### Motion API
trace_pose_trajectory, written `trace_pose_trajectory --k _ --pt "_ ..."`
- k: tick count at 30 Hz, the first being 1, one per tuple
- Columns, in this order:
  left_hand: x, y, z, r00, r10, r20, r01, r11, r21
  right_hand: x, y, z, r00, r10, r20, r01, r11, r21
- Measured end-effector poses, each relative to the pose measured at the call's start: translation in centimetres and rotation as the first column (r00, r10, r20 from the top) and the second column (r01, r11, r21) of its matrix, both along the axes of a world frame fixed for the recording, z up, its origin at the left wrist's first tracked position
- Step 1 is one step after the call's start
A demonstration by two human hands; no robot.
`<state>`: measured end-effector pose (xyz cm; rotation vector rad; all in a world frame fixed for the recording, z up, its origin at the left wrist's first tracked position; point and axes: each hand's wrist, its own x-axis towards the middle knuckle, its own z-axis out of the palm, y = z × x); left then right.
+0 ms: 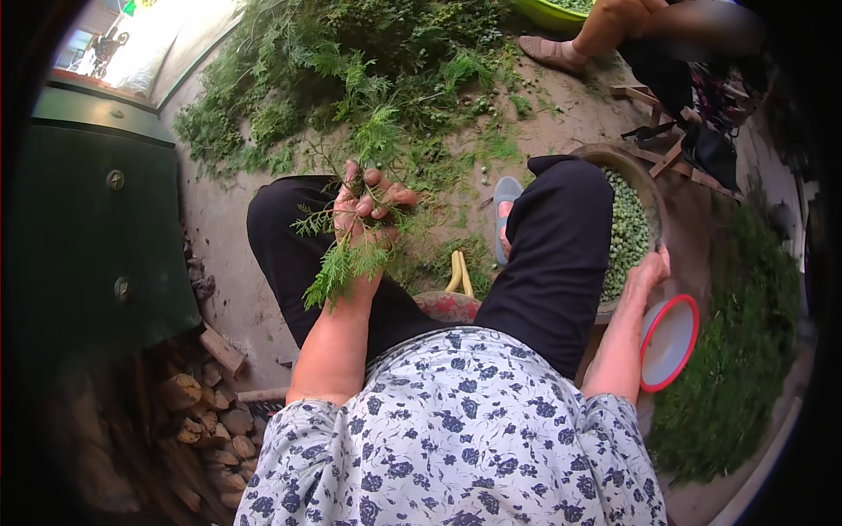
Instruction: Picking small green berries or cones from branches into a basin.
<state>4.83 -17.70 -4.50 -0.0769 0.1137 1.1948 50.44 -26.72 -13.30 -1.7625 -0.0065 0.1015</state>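
My left hand (368,210) is raised above my left knee, its fingers curled round a leafy evergreen sprig (338,272). Flat green fronds stick out past the fingertips and hang down over the wrist. Beside my right knee stands a wide basin (660,197) with many small green cones (624,232) in it. My right hand (651,267) is at the near right rim of that basin. Its fingers are mostly out of sight, so I cannot make out whether they grip anything.
A large heap of evergreen branches (351,79) covers the ground ahead. Another person's foot (553,53) rests near a green tub (548,16). A red-rimmed bowl (688,337) sits by my right forearm, next to more greenery (732,377). At left are a dark green cabinet (79,228) and firewood (180,392).
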Motion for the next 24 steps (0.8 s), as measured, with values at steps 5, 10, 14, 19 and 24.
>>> trace_pose_trajectory --k 5,10,14,19,24 --pt "0.7 0.2 -1.0 0.968 -0.030 -0.247 0.031 1.000 -0.001 0.9 -0.5 -1.3 0.989 0.145 -0.018 -0.135 0.953 0.270" --pt "0.1 -0.3 -0.4 0.418 -0.126 -0.900 0.184 0.982 -0.051 -1.1 1.0 1.0 0.964 0.266 -0.002 -0.259 0.938 0.229" --pt "1.1 -1.3 1.9 -0.029 0.160 -0.987 0.319 0.937 0.142 -4.0 3.4 4.4 0.951 0.306 -0.053 -0.287 0.930 0.229" --pt "0.2 -1.1 -2.1 -0.199 0.237 -0.951 0.485 0.867 0.115 -11.9 8.7 12.5 0.672 0.686 0.279 -0.727 0.683 0.069" --pt "-0.6 -1.4 -4.6 -0.230 0.467 -0.854 0.554 0.784 0.280 -18.9 13.2 19.3 0.158 0.777 0.609 -0.860 0.412 -0.302"
